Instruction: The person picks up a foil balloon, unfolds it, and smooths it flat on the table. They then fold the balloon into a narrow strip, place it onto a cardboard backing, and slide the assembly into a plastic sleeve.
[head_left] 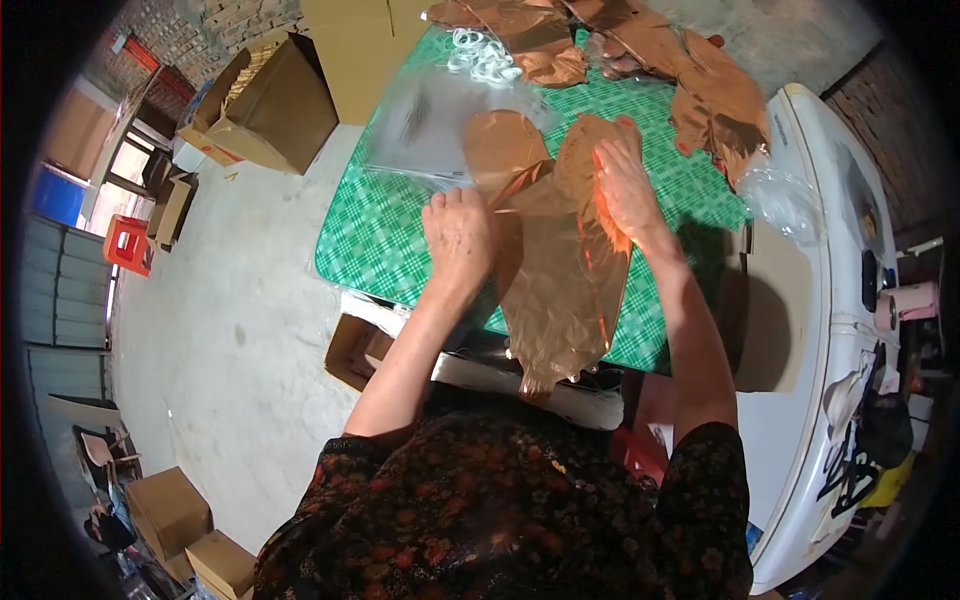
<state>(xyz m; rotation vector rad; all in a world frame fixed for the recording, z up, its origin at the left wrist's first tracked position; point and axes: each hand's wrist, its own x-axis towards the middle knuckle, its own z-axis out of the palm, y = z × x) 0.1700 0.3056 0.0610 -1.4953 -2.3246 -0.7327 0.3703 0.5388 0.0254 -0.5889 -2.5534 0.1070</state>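
Concrete floor (230, 330) spreads on the left, with cardboard boxes (275, 110) near the wall and a red crate (128, 245) further off. White appliance (850, 290) on the right. Surface (375, 235) has a green checked cover.

Copper-brown film piece (560, 265), probably an uninflated foil balloon, is laid out in front of the body, two rounded lobes at the far end. Long axis runs roughly from the far side toward the torso; narrowed near end sticks out past the near edge of the surface, small nubs along it. Film is thin, shiny, wrinkled.

Left hand (460, 240) is clenched at the left side of the film; creases lead into it, so it seems to pinch the edge, fingertips hidden. Right hand (625, 190) is unclenched, palm down with fingers extended, touching the outer side of the right lobe, orange reflection beside it. Film lies mostly between the two hands; left is nearer the narrow end, right reaches further out.

Transparent plastic sheets (415, 120) lie beyond the left hand, partly by the left lobe. White loops (483, 55) sit behind them. More copper-brown pieces (715, 95) are heaped along the far side, crumpled. Transparent plastic bundle (785, 200) at the right corner, near the appliance.
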